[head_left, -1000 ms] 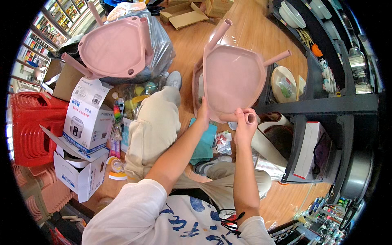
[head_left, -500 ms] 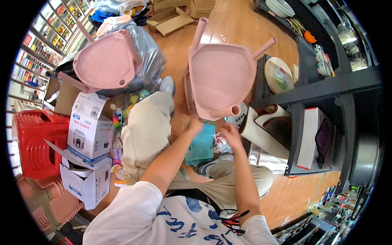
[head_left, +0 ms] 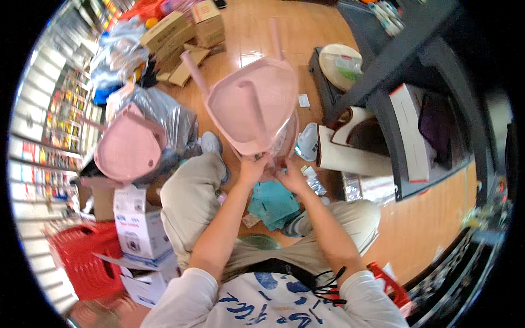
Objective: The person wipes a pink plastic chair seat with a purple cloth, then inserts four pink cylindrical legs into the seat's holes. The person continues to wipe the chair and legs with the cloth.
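Right in front of me stands a pink plastic stool piece (head_left: 229, 112), its hollow side up and several tube legs rising from its corners. My left hand (head_left: 253, 168) is closed at its near corner, below the nearest leg; what the fingertips pinch is hidden. My right hand (head_left: 291, 177) is just to the right, fingers drawn together by the stool's lower edge. Blur hides what it holds, if anything. Below my hands lie teal sheets (head_left: 273, 203), and a small clear packet (head_left: 315, 183) rests on the floor beside my right hand.
A second pink stool piece (head_left: 128, 145) lies at left near a grey plastic bag (head_left: 167, 112). White cartons (head_left: 139, 224) and red stools (head_left: 87, 262) stand nearer. A dark shelf (head_left: 383, 76) and a rolled mat (head_left: 355, 150) border the right. Cardboard boxes (head_left: 175, 41) sit at the back.
The view has shifted and turned. The near stool piece is now tilted, its near leg pointing up across it. My right hand has left the clear packet and come closer to my left at the stool.
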The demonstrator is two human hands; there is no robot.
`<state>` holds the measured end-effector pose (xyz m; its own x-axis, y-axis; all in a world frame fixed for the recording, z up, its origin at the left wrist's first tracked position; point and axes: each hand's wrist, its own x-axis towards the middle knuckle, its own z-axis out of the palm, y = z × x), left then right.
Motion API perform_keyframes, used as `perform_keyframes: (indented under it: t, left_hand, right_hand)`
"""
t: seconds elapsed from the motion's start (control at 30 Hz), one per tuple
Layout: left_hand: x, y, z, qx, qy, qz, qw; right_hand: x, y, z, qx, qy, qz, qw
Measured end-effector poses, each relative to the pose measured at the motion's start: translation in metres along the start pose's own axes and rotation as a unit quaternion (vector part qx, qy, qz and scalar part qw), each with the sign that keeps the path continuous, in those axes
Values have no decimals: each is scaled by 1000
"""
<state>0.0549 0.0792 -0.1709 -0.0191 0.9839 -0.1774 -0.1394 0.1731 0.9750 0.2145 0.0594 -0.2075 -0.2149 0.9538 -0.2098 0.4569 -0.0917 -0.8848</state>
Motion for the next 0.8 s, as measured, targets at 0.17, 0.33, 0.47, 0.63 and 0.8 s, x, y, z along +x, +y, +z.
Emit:
perform_keyframes:
  t: [0.17, 0.33, 0.47, 0.63, 0.8]
  left_hand:
    - [15, 32, -9, 32, 26, 5, 999]
    - [13, 53, -5, 2, 22, 19, 1000]
    - [10, 57, -4, 4, -18, -5, 1000]
    - [-1, 85, -3, 63, -79, 0, 995]
    - [-7, 89, -19, 15, -81, -73, 994]
  right_hand:
    - [7, -44, -3, -38, 66, -85, 993]
    - [17, -73, -3, 55, 33, -38, 997]
    - [31, -74, -13, 29, 59, -35, 997]
    - [27, -96, -19, -30, 93, -33, 995]
    - [20, -98, -11, -34, 109, -46, 992]
